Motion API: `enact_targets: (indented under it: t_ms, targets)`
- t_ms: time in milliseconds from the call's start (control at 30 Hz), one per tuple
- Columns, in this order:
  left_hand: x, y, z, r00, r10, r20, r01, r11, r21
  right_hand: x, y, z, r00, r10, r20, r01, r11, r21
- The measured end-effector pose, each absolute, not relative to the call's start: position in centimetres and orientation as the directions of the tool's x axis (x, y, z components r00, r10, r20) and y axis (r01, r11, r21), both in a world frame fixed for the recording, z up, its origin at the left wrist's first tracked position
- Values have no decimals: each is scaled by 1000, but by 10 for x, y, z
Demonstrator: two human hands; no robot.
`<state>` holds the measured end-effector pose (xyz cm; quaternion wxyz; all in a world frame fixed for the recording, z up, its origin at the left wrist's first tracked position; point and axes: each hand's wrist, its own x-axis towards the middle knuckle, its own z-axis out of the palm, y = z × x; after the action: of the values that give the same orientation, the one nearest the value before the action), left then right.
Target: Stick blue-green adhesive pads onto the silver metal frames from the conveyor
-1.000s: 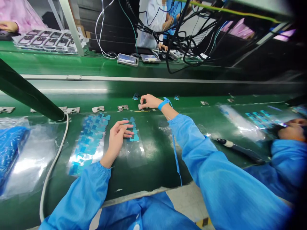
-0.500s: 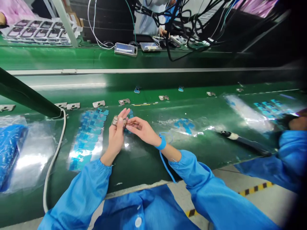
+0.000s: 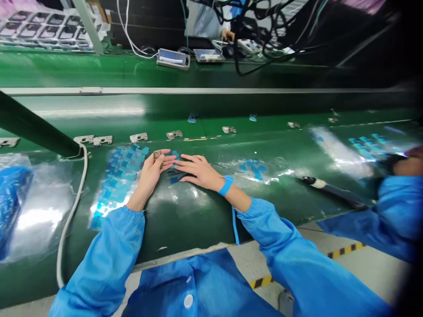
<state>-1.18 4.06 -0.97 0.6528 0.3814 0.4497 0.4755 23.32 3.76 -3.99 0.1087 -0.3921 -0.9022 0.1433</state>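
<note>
A small metal-framed circuit board (image 3: 157, 154) is pinched between the thumb and fingers of my left hand (image 3: 147, 175). My right hand (image 3: 202, 172) is spread flat, palm down, its fingertips close to those of the left. Dark blue film pieces (image 3: 175, 177) lie on the green work surface beneath the fingertips, partly hidden. To the left of my hands is a clear sheet bearing rows of blue film pieces (image 3: 120, 171). A blue wrist strap (image 3: 226, 186) circles my right wrist, with its cord hanging down.
A row of metal-framed boards (image 3: 174, 134) lies along the green belt (image 3: 211, 105), with blue-covered boards (image 3: 192, 118) behind. Loose blue films (image 3: 254, 169) lie to the right, near a black-handled tool (image 3: 330, 190). A green post (image 3: 39, 125) and white cable (image 3: 74, 215) stand left. A co-worker's sleeve (image 3: 398, 211) is far right.
The left hand has shifted slightly left with the board. My right hand has come off the board, and its fingers have straightened and spread. The whole view has tilted slightly.
</note>
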Motion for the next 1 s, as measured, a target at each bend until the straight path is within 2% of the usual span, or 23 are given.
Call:
enact_targets:
  t_ms: [133, 233, 333, 367, 433, 533, 600, 633, 733, 833, 933, 1000]
  targets:
    - [-11, 40, -11, 164, 959, -233, -217, 265, 939, 229, 37, -41, -698, 683, 213, 643, 730, -233]
    - [-13, 41, -10, 174, 945, -276, -173, 306, 936, 228, 32, -32, -737, 587, 335, 584, 803, -121]
    - [-16, 42, -9, 173, 935, -310, -159, 337, 928, 227, 20, -13, -760, 514, 398, 513, 850, -118]
    - [-16, 43, -8, 173, 934, -312, -160, 339, 927, 226, 16, -6, -753, 516, 408, 496, 853, -164]
    - [-15, 42, -8, 163, 943, -290, -170, 316, 933, 222, 10, 5, -679, 575, 456, 465, 818, -339]
    - [-8, 34, -6, 149, 972, -180, -260, 214, 942, 211, 8, 8, -339, 798, 499, 331, 598, -730]
    - [0, 25, -5, 162, 980, -120, -323, 167, 932, 203, 9, 2, -95, 932, 349, 131, 359, -924]
    - [4, 20, -4, 160, 981, -108, -335, 156, 929, 199, 10, -1, -38, 968, 247, 32, 248, -968]
    - [12, 9, -6, 102, 990, -97, -318, 125, 940, 191, 10, -11, -39, 998, 51, -150, 45, -988]
    - [15, 4, -9, 61, 997, -48, -258, 62, 964, 190, 6, -12, -64, 998, 9, -196, -4, -981]
    - [13, 4, -9, 29, 999, -33, -142, 37, 989, 199, 2, -6, -132, 987, 92, -88, 81, -993]
    - [10, 6, -8, 5, 999, -43, -79, 43, 996, 208, 3, -2, -166, 957, 238, 76, 253, -964]
